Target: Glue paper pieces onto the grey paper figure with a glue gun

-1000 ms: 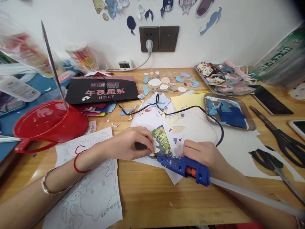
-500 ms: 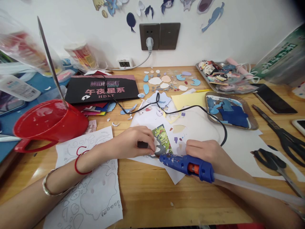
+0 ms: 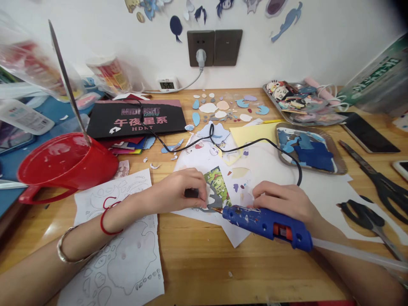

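Observation:
My right hand is closed around a blue glue gun, a clear glue stick running out of its back end. The gun's metal tip points left, close beside my left fingertips. My left hand pinches a small white cutout over a dark grey cut shape. Under these lies a green printed card, on top of white paper sheets. Whether the nozzle touches the cutout I cannot tell.
A red mug with a blade standing in it is at the left, beside a line-drawn sheet. Black scissors lie right, near a tray of blue scraps. The black cord crosses the papers; small paper cutouts lie behind.
My right hand and the glue gun have shifted to the right, baring the gun's metal tip. My left hand stays nearly still with its pinch.

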Available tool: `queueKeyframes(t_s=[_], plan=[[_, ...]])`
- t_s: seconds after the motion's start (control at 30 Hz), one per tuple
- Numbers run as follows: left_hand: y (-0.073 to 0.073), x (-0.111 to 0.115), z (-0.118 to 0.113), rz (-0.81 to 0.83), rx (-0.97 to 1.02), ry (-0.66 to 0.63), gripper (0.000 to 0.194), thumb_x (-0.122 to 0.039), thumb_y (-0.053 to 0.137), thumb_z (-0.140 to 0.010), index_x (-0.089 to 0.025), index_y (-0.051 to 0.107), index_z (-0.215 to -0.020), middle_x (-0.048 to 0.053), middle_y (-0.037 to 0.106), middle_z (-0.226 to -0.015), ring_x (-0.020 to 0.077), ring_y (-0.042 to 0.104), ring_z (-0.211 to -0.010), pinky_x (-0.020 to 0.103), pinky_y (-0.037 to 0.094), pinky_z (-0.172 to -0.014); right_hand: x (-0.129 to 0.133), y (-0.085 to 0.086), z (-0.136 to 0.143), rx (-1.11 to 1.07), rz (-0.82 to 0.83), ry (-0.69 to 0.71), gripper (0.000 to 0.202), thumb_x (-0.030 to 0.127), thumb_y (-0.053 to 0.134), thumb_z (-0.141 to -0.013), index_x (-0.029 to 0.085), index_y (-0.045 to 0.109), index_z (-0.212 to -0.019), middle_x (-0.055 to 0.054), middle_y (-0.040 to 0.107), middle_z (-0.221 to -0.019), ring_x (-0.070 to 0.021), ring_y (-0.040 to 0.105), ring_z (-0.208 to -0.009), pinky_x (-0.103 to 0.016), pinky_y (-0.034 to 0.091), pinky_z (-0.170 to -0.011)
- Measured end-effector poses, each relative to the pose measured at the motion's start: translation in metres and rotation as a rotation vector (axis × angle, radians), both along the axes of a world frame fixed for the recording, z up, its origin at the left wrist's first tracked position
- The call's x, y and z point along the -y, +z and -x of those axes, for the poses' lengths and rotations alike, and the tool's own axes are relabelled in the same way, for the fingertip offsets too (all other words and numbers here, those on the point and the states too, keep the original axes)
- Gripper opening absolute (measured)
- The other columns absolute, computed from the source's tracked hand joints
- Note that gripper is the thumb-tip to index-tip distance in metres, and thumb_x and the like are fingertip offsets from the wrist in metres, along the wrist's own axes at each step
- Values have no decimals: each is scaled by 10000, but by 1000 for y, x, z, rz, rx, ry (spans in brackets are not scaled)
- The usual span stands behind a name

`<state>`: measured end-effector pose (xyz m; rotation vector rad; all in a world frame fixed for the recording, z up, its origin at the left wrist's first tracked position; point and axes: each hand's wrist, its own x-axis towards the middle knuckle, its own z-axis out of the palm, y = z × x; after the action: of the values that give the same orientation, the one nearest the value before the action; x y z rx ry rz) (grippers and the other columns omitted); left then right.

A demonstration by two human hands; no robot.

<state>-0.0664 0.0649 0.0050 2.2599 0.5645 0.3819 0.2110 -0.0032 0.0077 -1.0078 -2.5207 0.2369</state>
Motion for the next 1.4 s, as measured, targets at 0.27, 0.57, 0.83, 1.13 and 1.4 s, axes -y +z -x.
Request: queueKeyframes(t_s=[0.27,0.57,0.83,1.13,1.4], plan=[[7,9,-7,-36,-117,48,142,-187,658,-792,-169,551,-702,9,580,-771,151,520,-784,271,401,-743,-2,0,-7,-77,53,4,285,364,364,-923,189,566,-824,-46,566,-825,-117,530,-618,-232,358,-530],[8,0,4,95,-10,98,149,-175,474,-906,-152,614,-952,41,596,-851,110,549,-706,198,416,-583,-8,-3,-7,-178,154,-22,210,379,464,-812,186,543,-839,-68,548,-826,-160,527,-659,-259,381,-543],[-4,3,3,-146,-62,173,193,-176,555,-868,-174,646,-1039,51,532,-904,148,532,-820,262,447,-749,-13,-4,0,-168,255,-104,134,220,492,-681,200,542,-804,-55,562,-826,-181,545,-693,-289,414,-604],[-5,2,1,-87,25,185,87,-118,584,-836,-167,620,-899,31,568,-864,148,538,-859,269,444,-783,-20,4,16,-188,271,-180,42,178,490,-683,191,528,-692,-32,560,-724,-149,525,-608,-263,396,-561],[-9,1,2,-191,126,148,66,-119,600,-831,-155,655,-825,50,619,-810,148,571,-791,260,468,-713,-30,9,18,-140,300,-137,63,144,502,-638,175,538,-680,-23,564,-683,-137,527,-585,-246,389,-537]])
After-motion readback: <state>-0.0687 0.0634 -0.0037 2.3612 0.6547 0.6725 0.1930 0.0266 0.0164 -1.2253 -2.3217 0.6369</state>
